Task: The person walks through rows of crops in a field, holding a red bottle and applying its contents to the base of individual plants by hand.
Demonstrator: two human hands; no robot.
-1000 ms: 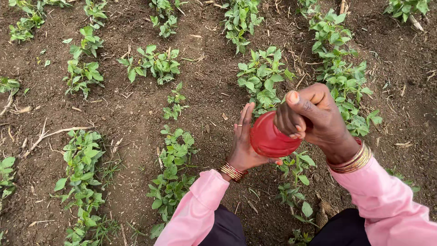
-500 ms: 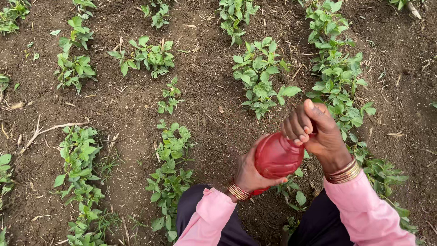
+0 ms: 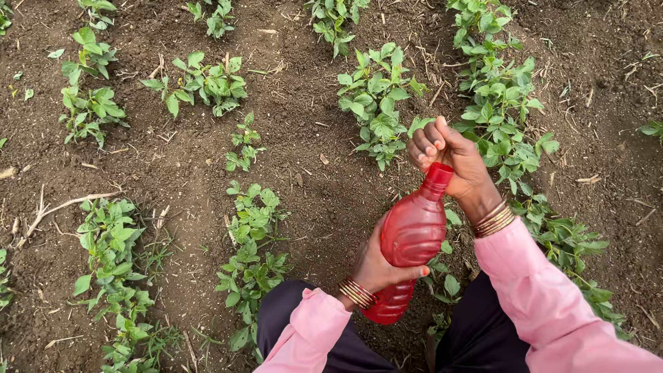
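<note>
Between both hands, red bottle (image 3: 411,238) neck-up, tilted.

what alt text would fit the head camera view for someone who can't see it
A person's left hand grips a red plastic bottle around its body while the right hand closes around its neck, above dark soil with rows of small green plants. Pink sleeves and gold bangles show.

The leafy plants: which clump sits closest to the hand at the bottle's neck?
The tall clump just right of the right hand, its leaves reaching the knuckles. The other clumps stand apart across bare soil.
</note>
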